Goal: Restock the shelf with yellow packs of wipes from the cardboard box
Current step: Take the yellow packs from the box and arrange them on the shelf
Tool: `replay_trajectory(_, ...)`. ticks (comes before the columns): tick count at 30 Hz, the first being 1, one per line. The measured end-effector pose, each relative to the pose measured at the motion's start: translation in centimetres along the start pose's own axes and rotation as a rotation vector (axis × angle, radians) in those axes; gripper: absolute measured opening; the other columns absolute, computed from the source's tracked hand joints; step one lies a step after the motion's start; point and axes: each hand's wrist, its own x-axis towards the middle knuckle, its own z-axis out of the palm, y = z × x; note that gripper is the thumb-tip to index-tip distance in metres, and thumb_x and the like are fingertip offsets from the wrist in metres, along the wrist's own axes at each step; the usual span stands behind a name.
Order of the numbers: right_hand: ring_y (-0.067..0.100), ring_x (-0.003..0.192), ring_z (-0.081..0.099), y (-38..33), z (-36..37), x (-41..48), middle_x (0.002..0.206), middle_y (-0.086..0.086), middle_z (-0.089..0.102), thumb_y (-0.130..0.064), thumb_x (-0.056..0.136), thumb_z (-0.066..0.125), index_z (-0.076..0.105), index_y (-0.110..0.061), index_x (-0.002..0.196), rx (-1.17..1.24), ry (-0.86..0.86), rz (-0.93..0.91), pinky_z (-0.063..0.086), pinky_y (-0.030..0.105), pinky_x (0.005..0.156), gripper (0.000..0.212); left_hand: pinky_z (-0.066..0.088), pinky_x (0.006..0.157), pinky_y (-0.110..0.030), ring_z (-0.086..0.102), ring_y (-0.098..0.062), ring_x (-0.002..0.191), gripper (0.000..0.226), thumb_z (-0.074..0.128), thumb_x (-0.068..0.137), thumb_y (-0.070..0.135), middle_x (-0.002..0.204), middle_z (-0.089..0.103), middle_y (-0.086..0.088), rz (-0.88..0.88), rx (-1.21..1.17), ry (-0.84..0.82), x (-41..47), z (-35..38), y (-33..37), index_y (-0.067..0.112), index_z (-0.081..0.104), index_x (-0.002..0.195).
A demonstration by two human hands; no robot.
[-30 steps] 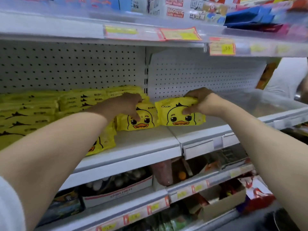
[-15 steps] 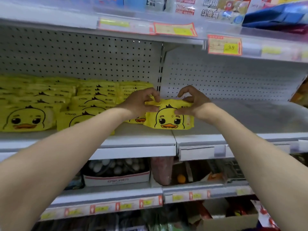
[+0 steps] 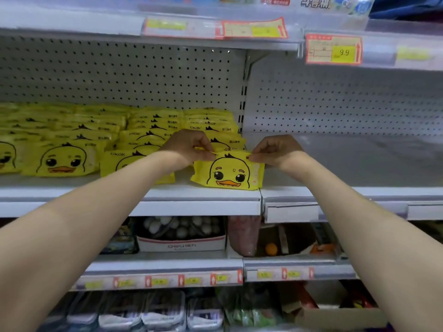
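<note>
A yellow pack of wipes [image 3: 227, 172] with a duck face stands upright at the front of the white shelf [image 3: 167, 200], at the right end of the yellow row. My left hand [image 3: 189, 146] pinches its top left corner and my right hand [image 3: 275, 149] pinches its top right corner. Behind and to the left, several more yellow packs [image 3: 143, 135] lie in stacked rows, and others [image 3: 62, 161] face forward with their duck faces showing. The cardboard box is not in view.
The right shelf section [image 3: 347, 164] beside the pack is bare, backed by white pegboard. A price tag reading 9.9 [image 3: 334, 50] hangs on the shelf above. Lower shelves hold a white display box [image 3: 182, 238] and other goods.
The view has shifted right and closer. The held pack has come down to stand on the shelf's front edge, and both hands now pinch its top corners.
</note>
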Motion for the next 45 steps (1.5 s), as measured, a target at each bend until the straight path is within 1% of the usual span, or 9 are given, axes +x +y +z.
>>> replay_trajectory(8,0.018,0.083,0.069,-0.3,2.2,3.2,0.085,0.000,0.075,-0.032,0.084,0.077,0.077,-0.018,0.083,-0.170,-0.006,-0.027,0.056,0.036,0.086,0.014,0.042,0.068,-0.020,0.056,0.000,0.081,0.016,0.080,0.079,0.032,0.087,0.066,0.014,-0.092,0.333,-0.056,0.8,-2.7,-0.2,0.021,0.069,0.081)
replay_trajectory(12,0.015,0.084,0.063,-0.5,3.7,3.8,0.084,-0.004,0.069,-0.032,0.090,0.069,0.071,-0.021,0.084,-0.308,0.022,-0.072,0.046,0.026,0.077,0.013,0.039,0.076,-0.025,0.056,-0.010,0.089,0.014,0.077,0.082,0.034,0.090,0.063,0.012,-0.146,0.463,-0.089,1.8,-3.3,-0.5,0.024,0.068,0.084)
replay_trajectory(19,0.015,0.085,0.057,-1.0,5.0,3.6,0.086,-0.004,0.064,-0.031,0.092,0.065,0.067,-0.022,0.087,-0.426,0.110,-0.088,0.036,0.022,0.072,0.011,0.049,0.095,-0.042,0.050,-0.023,0.116,0.016,0.074,0.081,0.040,0.103,0.064,0.004,-0.187,0.536,0.007,2.1,-2.5,-1.5,0.030,0.062,0.077)
replay_trajectory(22,0.018,0.090,0.061,-0.8,5.4,3.6,0.097,-0.003,0.068,-0.032,0.091,0.065,0.064,-0.024,0.094,-0.430,0.169,-0.067,0.043,0.026,0.074,0.008,0.048,0.094,-0.039,0.044,-0.025,0.123,0.014,0.070,0.083,0.041,0.109,0.063,0.004,-0.210,0.589,0.074,1.6,-1.6,-0.9,0.030,0.062,0.082)
replay_trajectory(27,0.023,0.106,0.059,-1.4,5.5,3.1,0.118,-0.002,0.063,-0.037,0.090,0.064,0.060,-0.026,0.115,-0.465,0.219,-0.066,0.045,0.031,0.082,0.027,0.048,0.094,-0.035,0.051,-0.030,0.114,0.032,0.073,0.078,0.052,0.123,0.049,-0.007,-0.292,0.556,0.222,-0.3,-1.3,-0.5,0.036,0.060,0.104)
replay_trajectory(31,0.025,0.117,0.053,-2.1,5.8,2.4,0.127,0.002,0.056,-0.036,0.091,0.063,0.058,-0.027,0.121,-0.521,0.240,-0.062,0.042,0.033,0.085,0.031,0.044,0.095,-0.034,0.044,-0.030,0.124,0.043,0.073,0.077,0.052,0.126,0.052,-0.007,-0.288,0.548,0.267,-3.0,-1.7,-1.2,0.036,0.058,0.114)
replay_trajectory(37,0.031,0.119,0.051,-4.4,7.7,-1.7,0.127,0.009,0.054,-0.026,0.089,0.065,0.058,-0.027,0.122,-0.587,0.250,-0.132,0.046,0.037,0.089,0.034,0.052,0.087,-0.043,0.054,-0.034,0.111,0.058,0.074,0.081,0.045,0.106,0.064,-0.008,-0.277,0.518,0.306,-8.1,-2.9,-1.9,0.026,0.051,0.130)
replay_trajectory(42,0.033,0.118,0.051,-7.9,10.3,-4.7,0.123,0.010,0.060,-0.024,0.090,0.063,0.058,-0.023,0.125,-0.719,0.168,-0.162,0.045,0.040,0.087,0.036,0.039,0.098,-0.041,0.035,-0.028,0.129,0.066,0.076,0.082,0.036,0.136,0.046,-0.008,-0.262,0.467,0.342,-13.4,-5.4,-2.5,0.024,0.044,0.138)
replay_trajectory(45,0.029,0.126,0.044,-10.5,13.8,-6.8,0.130,0.006,0.057,-0.030,0.090,0.066,0.055,-0.025,0.128,-0.757,0.080,-0.161,0.042,0.039,0.088,0.040,0.038,0.101,-0.043,0.032,-0.031,0.131,0.072,0.081,0.077,0.031,0.140,0.041,-0.010,-0.295,0.437,0.331,-17.8,-8.1,-3.9,0.024,0.044,0.138)
